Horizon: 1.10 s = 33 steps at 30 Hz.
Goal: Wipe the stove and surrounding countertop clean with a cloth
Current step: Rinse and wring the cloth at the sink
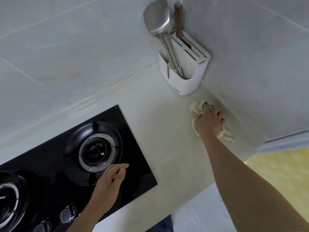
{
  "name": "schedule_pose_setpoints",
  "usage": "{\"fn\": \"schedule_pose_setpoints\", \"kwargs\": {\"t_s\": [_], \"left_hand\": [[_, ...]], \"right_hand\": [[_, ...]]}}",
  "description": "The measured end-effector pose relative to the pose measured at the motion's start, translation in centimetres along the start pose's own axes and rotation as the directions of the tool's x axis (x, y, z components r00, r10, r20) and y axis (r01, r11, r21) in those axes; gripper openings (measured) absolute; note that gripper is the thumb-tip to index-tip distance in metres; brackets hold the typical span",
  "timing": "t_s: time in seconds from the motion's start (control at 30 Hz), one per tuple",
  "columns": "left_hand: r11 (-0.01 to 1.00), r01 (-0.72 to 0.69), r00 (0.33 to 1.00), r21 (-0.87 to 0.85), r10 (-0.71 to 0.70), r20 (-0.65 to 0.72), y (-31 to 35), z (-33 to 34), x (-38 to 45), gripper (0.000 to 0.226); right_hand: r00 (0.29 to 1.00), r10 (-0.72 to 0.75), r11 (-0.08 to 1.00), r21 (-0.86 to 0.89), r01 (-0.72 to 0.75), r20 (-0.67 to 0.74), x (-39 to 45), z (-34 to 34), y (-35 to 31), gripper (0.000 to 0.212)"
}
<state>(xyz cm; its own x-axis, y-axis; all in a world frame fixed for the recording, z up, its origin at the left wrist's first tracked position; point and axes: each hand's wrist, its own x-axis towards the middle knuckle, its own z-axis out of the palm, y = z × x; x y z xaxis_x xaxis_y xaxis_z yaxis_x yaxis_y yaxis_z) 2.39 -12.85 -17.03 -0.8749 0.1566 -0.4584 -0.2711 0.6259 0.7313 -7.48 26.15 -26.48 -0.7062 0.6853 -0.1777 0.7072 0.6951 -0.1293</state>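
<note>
Cloth (196, 108) bunched on the counter (167, 131) by the right wall, right hand (209, 122) curled round it, gripping. Just behind stood a white holder (187, 77) in the corner, holding spatula (157, 19) and knife (178, 19). Left hand (108, 181) hung over the stove (133, 164), fingers loosely curled, holding nothing, near the burner (95, 149).

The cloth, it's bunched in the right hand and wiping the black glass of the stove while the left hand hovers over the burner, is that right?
Not quite. The cloth is bunched in the right hand, but it is on the pale countertop near the wall corner, below the white utensil holder, not on the stove. The left hand is over the burner, as the head view shows.
</note>
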Motion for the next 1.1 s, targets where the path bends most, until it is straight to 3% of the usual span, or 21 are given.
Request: {"fn": "schedule_pose_setpoints", "kwargs": {"t_s": [0.13, 0.27, 0.4, 0.5, 0.63, 0.7, 0.8, 0.97, 1.1], "left_hand": [[1.000, -0.004, 1.000, -0.024, 0.005, 0.006, 0.3, 0.5, 0.3, 0.024], [0.999, -0.020, 1.000, -0.026, 0.020, 0.005, 0.6, 1.2, 0.8, 0.024], [0.998, -0.052, 0.999, -0.021, 0.052, -0.001, 1.2, 2.1, 0.9, 0.023], [0.998, -0.061, 0.998, 0.002, 0.061, 0.016, 1.4, 1.6, 0.7, 0.022], [0.999, -0.033, 0.999, 0.028, 0.034, -0.016, 1.1, 0.7, -0.1, 0.020], [1.000, -0.004, 1.000, 0.008, 0.004, -0.022, 0.5, 0.7, -0.8, 0.019], [0.999, 0.039, 0.999, -0.020, -0.039, -0.019, -1.2, 0.6, -2.4, 0.019], [0.996, 0.071, 0.997, -0.047, -0.072, -0.028, -3.7, 0.7, -4.3, 0.020], [0.997, 0.069, 0.997, -0.039, -0.070, -0.031, -5.4, 0.6, -5.6, 0.020]], "right_hand": [[0.960, -0.269, 0.963, 0.012, 0.271, -0.074, -5.5, 1.5, -4.3, 0.043], [0.827, -0.561, 0.825, 0.059, 0.563, -0.045, -15.0, 4.2, -9.8, 0.035], [0.747, -0.661, 0.742, 0.087, 0.664, -0.063, -18.0, 5.5, -9.7, 0.032], [0.734, -0.677, 0.735, 0.002, 0.678, -0.060, -14.4, 5.1, -7.9, 0.030], [0.890, -0.447, 0.895, -0.035, 0.445, -0.092, -7.0, 3.6, -5.7, 0.034], [0.923, -0.382, 0.924, -0.037, 0.380, -0.046, -4.3, 2.6, -4.5, 0.038], [0.892, -0.452, 0.892, -0.020, 0.451, -0.018, -3.8, 2.4, -3.5, 0.041], [0.846, -0.517, 0.853, 0.010, 0.523, -0.127, -9.9, 2.8, -1.1, 0.053], [0.821, -0.515, 0.839, 0.048, 0.541, -0.247, -16.2, 4.2, 1.9, 0.037]]}}
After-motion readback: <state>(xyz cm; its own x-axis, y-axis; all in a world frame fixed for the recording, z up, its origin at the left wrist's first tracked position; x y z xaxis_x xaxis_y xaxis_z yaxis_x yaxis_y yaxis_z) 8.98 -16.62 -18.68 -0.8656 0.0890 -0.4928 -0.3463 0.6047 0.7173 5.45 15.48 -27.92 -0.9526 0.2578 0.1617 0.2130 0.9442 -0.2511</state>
